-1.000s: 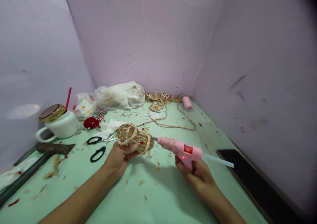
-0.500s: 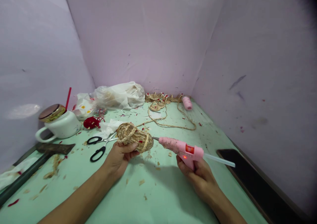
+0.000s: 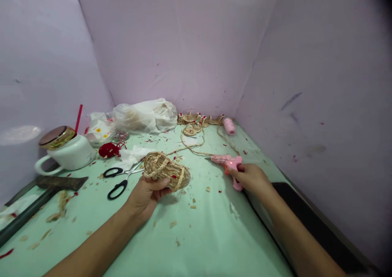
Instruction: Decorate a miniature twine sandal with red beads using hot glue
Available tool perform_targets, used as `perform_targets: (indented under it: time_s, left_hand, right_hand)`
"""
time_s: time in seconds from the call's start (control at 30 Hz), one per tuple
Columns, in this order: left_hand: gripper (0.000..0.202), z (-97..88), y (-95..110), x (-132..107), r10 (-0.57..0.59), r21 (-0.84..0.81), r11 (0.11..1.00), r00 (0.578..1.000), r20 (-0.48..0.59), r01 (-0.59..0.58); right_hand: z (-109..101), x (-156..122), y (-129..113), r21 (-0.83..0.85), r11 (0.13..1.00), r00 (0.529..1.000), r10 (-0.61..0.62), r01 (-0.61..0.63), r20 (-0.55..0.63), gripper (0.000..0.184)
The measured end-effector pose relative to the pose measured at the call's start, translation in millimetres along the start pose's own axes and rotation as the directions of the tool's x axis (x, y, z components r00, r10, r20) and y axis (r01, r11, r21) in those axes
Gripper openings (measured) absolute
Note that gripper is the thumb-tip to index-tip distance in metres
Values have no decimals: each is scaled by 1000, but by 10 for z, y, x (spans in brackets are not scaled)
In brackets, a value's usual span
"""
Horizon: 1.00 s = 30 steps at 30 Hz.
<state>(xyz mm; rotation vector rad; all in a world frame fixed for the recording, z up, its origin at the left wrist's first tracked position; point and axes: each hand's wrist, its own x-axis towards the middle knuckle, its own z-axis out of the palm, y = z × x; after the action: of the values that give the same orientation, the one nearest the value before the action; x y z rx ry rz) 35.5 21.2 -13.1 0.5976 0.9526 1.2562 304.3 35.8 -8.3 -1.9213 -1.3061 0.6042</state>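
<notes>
My left hand [image 3: 146, 194] is closed round a small shoe-shaped piece woven of jute rope [image 3: 167, 172], held just above the green table [image 3: 202, 236]. My right hand [image 3: 252, 178] reaches out to the right and grips a pink glue gun [image 3: 229, 162] that lies low on the table, its nozzle pointing left and its red light on. The glue gun's nozzle is well apart from the jute piece.
Black-handled scissors [image 3: 118, 180] lie left of the jute piece. A white mug with a gold lid [image 3: 65, 150], a hammer [image 3: 36, 199], red yarn [image 3: 108, 149], a plastic bag [image 3: 143, 116], loose jute rope [image 3: 199, 140], a pink spool [image 3: 228, 125] and a dark phone [image 3: 294, 205] are around. Scraps litter the table.
My right hand has carried the glue gun away from the jute piece, to the right and farther back, down onto the table. My left hand has kept the jute piece almost still.
</notes>
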Motion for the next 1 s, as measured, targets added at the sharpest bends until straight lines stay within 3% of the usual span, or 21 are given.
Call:
perform_targets:
  time_s: [0.1, 0.17, 0.2, 0.27, 0.37, 0.43, 0.47, 0.5, 0.53, 0.57, 0.6, 0.63, 0.7, 0.8, 0.9, 1.0]
  left_hand:
    - [29, 2, -22, -17, -2, 0, 1000, 1000, 19, 2]
    - [26, 14, -56, -47, -12, -1, 1000, 998, 59, 12]
    - [26, 25, -76, -66, -14, -2, 1000, 996, 88, 14]
    - [26, 48, -106, -97, -24, 11, 1000, 986, 162, 22]
    - [36, 46, -64, -82, -101, 128, 989, 958, 267, 69]
    - [51, -5, 40, -26, -98, 265, 963, 973, 207, 40]
    - [59, -46, 106, 6, -19, 340, 940, 991, 134, -28]
    - [63, -92, 171, 33, 123, 424, 896, 991, 50, -133]
    - [64, -137, 229, 48, 311, 510, 816, 950, 11, -273]
    - [61, -175, 272, 48, 466, 587, 699, 883, 60, -409]
    - [52, -201, 295, 32, 548, 645, 569, 820, 167, -511]
    - [40, -212, 296, 3, 570, 679, 436, 765, 300, -591]
    - [20, -188, 242, -74, 500, 686, 218, 683, 532, -694]
    - [13, -87, 106, -155, 452, 632, 34, 576, 681, -774]
    - [10, -1, 24, -170, 420, 625, -29, 557, 716, -780]
    - [12, 37, -7, -167, 397, 641, -59, 571, 718, -765]
  right_hand:
    - [-15, -247, -164, -170, 985, 988, -66, 42, -141, 18]
    - [128, -499, -314, 98, 970, 975, -222, 223, -19, 23]
    - [231, -617, -385, 286, 933, 966, -249, 218, 75, 29]
    - [447, -787, -495, 548, 834, 952, -215, 65, 215, 32]
    - [648, -836, -527, 678, 735, 952, -208, 0, 226, 22]
    - [675, -785, -462, 678, 735, 953, -206, 0, 223, 20]
    - [670, -757, -414, 666, 746, 947, -215, 1, 239, 20]
    - [663, -734, -363, 649, 760, 935, -232, 3, 268, 20]
    - [656, -719, -315, 625, 780, 919, -254, 10, 302, 19]
    - [653, -710, -273, 595, 803, 903, -275, 27, 330, 17]
    - [653, -709, -241, 565, 824, 889, -294, 49, 352, 16]
    - [656, -711, -220, 536, 841, 876, -313, 77, 366, 14]
    - [664, -723, -207, 482, 863, 860, -355, 151, 367, 11]
    - [667, -744, -229, 446, 860, 859, -407, 247, 309, 15]
    - [671, -762, -243, 470, 836, 879, -422, 283, 222, 26]
    - [687, -767, -220, 456, 809, 854, -489, 370, 176, 16]
